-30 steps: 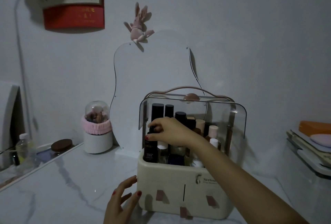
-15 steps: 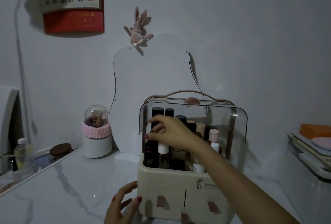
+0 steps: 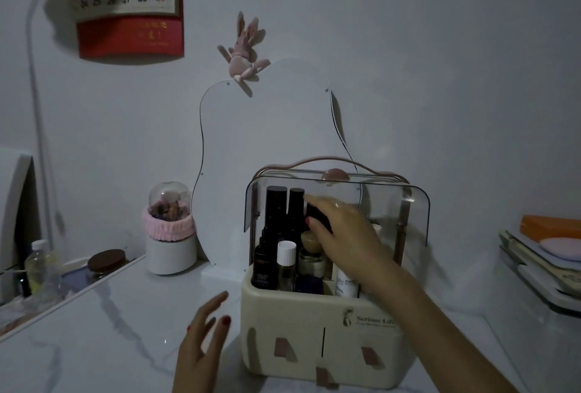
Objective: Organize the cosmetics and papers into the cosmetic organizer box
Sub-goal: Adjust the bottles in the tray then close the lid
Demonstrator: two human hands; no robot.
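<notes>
A cream cosmetic organizer box [image 3: 301, 326] with a raised smoky clear lid [image 3: 393, 204] stands on the marble table. Several bottles stand inside it, among them a black dropper bottle [image 3: 265, 263] and a white-capped bottle [image 3: 286, 262]. My right hand [image 3: 342, 232] reaches into the box and grips a dark bottle [image 3: 317, 215] in the middle row. My left hand [image 3: 202, 342] hovers open just left of the box's front corner, fingers spread, holding nothing.
A wavy acrylic mirror [image 3: 267, 156] leans on the wall behind the box. A white jar with a pink band and clear dome [image 3: 169, 235] stands to its left. A stack of trays and papers [image 3: 544, 254] sits at the right edge. Bottles and a brown-lidded jar [image 3: 105, 262] lie far left.
My right hand moved from the front-left bottles rightward and deeper into the box, closing around a dark bottle. My left hand lifted slightly beside the box.
</notes>
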